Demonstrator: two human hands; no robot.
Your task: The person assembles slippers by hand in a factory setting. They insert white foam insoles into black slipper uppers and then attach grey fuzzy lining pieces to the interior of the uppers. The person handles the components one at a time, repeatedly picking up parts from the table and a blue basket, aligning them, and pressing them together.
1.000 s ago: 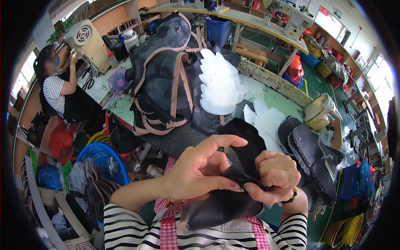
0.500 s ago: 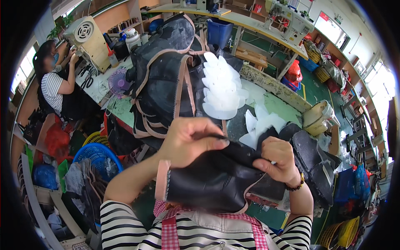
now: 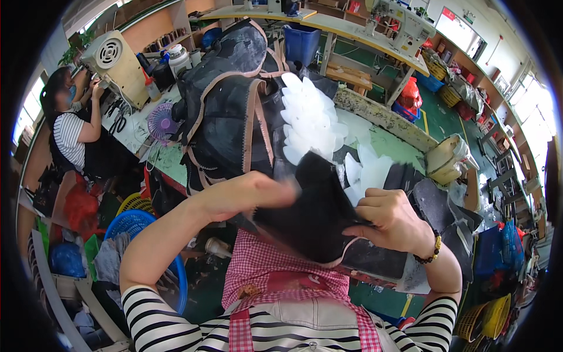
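- The left hand (image 3: 249, 193) is blurred; its fingers close on the left edge of a black fabric piece (image 3: 314, 214).
- The right hand (image 3: 390, 220) pinches the same piece's right edge.
- The piece hangs between both hands, above the bench (image 3: 381, 138).
- Behind it sit stacked white foam shapes (image 3: 308, 117) and piled dark, tan-trimmed panels (image 3: 226, 111).

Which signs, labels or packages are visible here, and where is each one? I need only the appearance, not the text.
Sign: far wall, top right; small red rectangle.
Red bag: floor by the bench leg, right of the white pieces; bulging.
Pale bag: right table end; cream, rounded, wrapped in clear film.
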